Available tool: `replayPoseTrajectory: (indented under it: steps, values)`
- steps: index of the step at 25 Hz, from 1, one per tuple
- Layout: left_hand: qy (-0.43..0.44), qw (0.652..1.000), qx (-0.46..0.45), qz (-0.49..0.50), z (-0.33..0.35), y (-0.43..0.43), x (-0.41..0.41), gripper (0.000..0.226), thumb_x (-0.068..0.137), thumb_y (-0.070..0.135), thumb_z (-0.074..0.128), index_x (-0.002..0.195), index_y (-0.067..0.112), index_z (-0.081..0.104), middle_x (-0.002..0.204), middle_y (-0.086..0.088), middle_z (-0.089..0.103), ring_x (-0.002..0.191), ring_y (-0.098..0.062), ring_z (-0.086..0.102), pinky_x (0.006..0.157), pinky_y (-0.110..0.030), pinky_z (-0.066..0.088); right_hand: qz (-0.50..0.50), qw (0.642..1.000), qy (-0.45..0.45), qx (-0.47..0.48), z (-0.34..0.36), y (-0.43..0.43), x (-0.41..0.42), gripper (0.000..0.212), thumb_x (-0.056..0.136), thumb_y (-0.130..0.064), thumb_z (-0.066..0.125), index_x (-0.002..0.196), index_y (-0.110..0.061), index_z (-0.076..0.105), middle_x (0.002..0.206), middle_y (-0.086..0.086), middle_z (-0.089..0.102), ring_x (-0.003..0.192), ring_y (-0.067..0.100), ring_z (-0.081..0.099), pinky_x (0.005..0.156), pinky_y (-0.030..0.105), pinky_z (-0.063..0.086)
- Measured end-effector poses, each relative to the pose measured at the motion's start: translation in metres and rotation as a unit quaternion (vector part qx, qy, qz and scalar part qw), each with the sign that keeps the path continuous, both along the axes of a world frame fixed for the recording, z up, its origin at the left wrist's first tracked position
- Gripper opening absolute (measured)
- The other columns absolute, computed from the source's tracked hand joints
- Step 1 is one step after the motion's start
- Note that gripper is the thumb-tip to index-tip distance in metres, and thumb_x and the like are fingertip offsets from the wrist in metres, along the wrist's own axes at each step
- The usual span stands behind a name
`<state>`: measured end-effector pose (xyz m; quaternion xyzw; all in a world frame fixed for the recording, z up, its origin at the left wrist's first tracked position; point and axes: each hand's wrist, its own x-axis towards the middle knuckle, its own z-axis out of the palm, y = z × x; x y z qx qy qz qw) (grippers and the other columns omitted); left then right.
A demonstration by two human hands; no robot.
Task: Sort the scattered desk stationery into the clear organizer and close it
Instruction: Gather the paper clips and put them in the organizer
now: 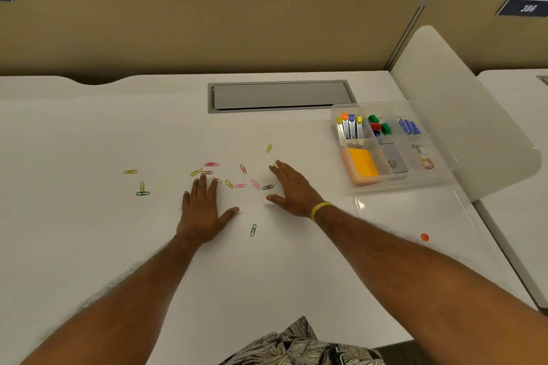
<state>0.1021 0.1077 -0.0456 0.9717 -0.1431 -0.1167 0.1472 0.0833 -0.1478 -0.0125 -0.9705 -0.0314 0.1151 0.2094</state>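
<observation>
From the head camera: shows the left hand (204,210) and right hand (292,190) lying flat and relaxed on the desk (89,246), gripping nothing, either side of the scattered paper clips (240,186), with the clear organizer (415,179) open at the far right and its lid (415,216) lying just in front. Best to rake the clips inward with straight fingers into one heap, palms kept low to avoid flicking any away, fetching the strays at far left and the green clip (253,230) near the wrists, then pinch the heap and drop it into the front-right compartment (424,157) already holding a few.
</observation>
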Motion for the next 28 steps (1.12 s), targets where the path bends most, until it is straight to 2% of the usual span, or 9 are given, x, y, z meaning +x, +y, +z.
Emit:
replayPoseTrajectory:
  steps: [6,9,13,18,20,22,24,26,28]
  values:
    - [-0.004,1.000,0.017,-0.025,-0.007,-0.014,0.014,0.108,0.074,0.082,0.011,0.153,0.009,-0.003,0.161,-0.008,-0.008,0.148,-0.021,-0.011,0.120,-0.046,-0.004,-0.028,0.998,0.045,0.015,-0.010,-0.001,0.020,0.086,0.090,-0.048,0.059,0.154,-0.015,0.012,0.162,0.007,0.003,0.150,0.021,0.003,0.121,0.034,0.008]
    - [-0.021,0.997,0.003,-0.070,-0.010,-0.024,0.009,0.101,0.081,0.077,0.014,0.153,0.008,0.002,0.161,-0.008,-0.009,0.148,-0.020,-0.012,0.120,-0.045,-0.003,0.018,0.999,0.043,0.009,-0.014,0.010,0.017,0.087,0.090,-0.049,0.057,0.154,-0.011,0.011,0.162,0.006,0.001,0.150,0.020,0.000,0.122,0.033,0.005]
    - [-0.038,0.987,-0.010,-0.153,-0.013,-0.033,-0.010,0.085,0.091,0.067,0.015,0.153,0.010,0.001,0.161,-0.005,-0.009,0.148,-0.017,-0.013,0.121,-0.039,-0.002,0.114,0.993,0.020,0.016,-0.020,0.029,-0.004,0.074,0.097,-0.039,0.048,0.154,-0.010,0.010,0.162,0.005,0.002,0.150,0.016,-0.002,0.122,0.033,0.002]
    - [-0.029,0.977,-0.079,-0.195,-0.012,-0.027,-0.034,0.076,0.097,0.054,0.029,0.153,0.008,0.003,0.161,-0.003,-0.004,0.148,-0.011,-0.008,0.120,-0.029,-0.003,0.135,0.989,0.019,0.052,-0.024,0.036,-0.032,0.069,0.097,-0.029,0.044,0.154,-0.013,0.007,0.162,0.001,0.003,0.149,0.011,-0.002,0.122,0.029,0.002]
    - [0.001,0.970,-0.165,-0.180,-0.007,-0.021,-0.038,0.069,0.099,0.043,0.038,0.153,0.012,0.009,0.162,0.003,-0.001,0.148,-0.004,-0.003,0.120,-0.022,0.003,0.129,0.987,0.027,0.087,-0.020,0.035,-0.039,0.066,0.097,-0.024,0.048,0.153,-0.014,0.015,0.161,0.000,0.013,0.148,0.010,0.009,0.121,0.026,0.009]
    - [0.025,0.963,-0.228,-0.144,-0.002,-0.009,-0.037,0.063,0.098,0.034,0.045,0.152,0.018,0.016,0.161,0.011,0.002,0.146,0.002,0.003,0.117,-0.014,0.009,0.093,0.988,0.009,0.125,-0.015,0.028,-0.042,0.062,0.093,-0.020,0.055,0.149,-0.014,0.030,0.155,0.001,0.031,0.142,0.013,0.030,0.118,0.028,0.024]
    - [0.018,0.958,-0.265,-0.107,0.000,0.005,-0.036,0.058,0.096,0.027,0.049,0.149,0.022,0.027,0.159,0.009,0.016,0.144,-0.002,0.019,0.115,-0.017,0.021,0.036,0.988,-0.029,0.148,-0.014,0.020,-0.045,0.058,0.087,-0.021,0.065,0.140,-0.012,0.043,0.141,0.003,0.045,0.127,0.017,0.047,0.109,0.034,0.039]
    - [0.020,0.953,-0.294,-0.072,0.000,0.018,-0.034,0.055,0.093,0.013,0.053,0.142,0.026,0.033,0.150,0.005,0.033,0.133,-0.007,0.040,0.109,-0.024,0.037,-0.013,0.989,-0.009,0.145,-0.011,0.021,-0.051,0.070,0.078,-0.032,0.076,0.138,-0.014,0.044,0.130,0.001,0.044,0.116,0.018,0.051,0.100,0.035,0.045]
    - [0.023,0.955,-0.295,-0.031,0.002,0.023,-0.034,0.053,0.091,0.004,0.054,0.137,0.026,0.041,0.138,0.003,0.047,0.119,-0.008,0.052,0.101,-0.027,0.047,-0.039,0.990,0.050,0.128,-0.010,0.031,-0.056,0.090,0.067,-0.042,0.083,0.141,-0.015,0.039,0.127,-0.001,0.039,0.110,0.018,0.050,0.097,0.033,0.046]
